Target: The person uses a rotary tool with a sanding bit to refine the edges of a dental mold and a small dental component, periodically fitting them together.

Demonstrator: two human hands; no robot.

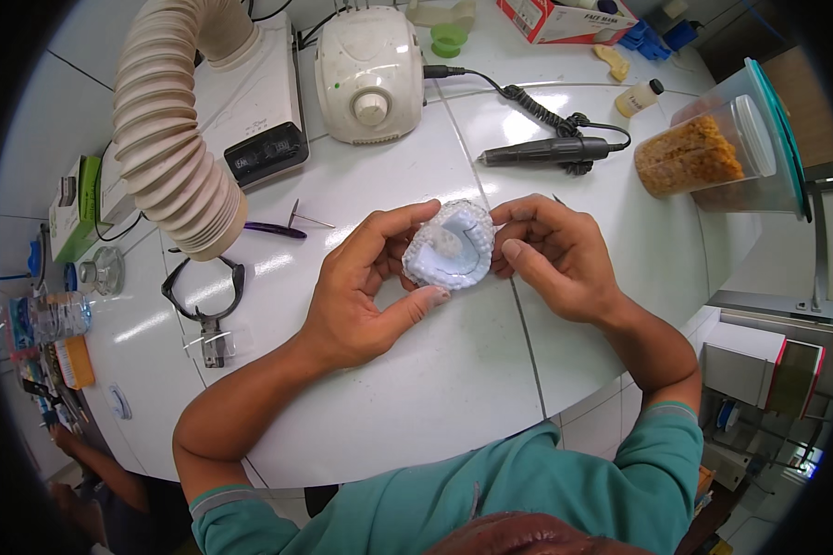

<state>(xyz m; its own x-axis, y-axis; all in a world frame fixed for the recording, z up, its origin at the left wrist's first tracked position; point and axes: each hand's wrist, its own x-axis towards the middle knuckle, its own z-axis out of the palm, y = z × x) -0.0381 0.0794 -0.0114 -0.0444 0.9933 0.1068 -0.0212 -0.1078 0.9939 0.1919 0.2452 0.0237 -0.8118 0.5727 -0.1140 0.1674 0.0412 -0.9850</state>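
Note:
A pale blue-white dental cast (473,261) with a knobbly outer wall and a hollow middle is held just above the white table. A curved dark line runs along its inner face. Around its left side my left hand (366,287) is closed, fingers at the upper edge and thumb at the lower edge. My right hand (560,259) has its curled fingertips against the cast's right edge, the thumb bent in beside them. The far sides of the cast, under the fingers, are hidden.
A ribbed suction hose (171,139) hangs at left, above black magnifier glasses (204,291) and a purple-handled tool (278,229). Beyond my hands are a white control box (370,79) and a corded black handpiece (546,153). A tub of orange-brown material (690,157) stands far right.

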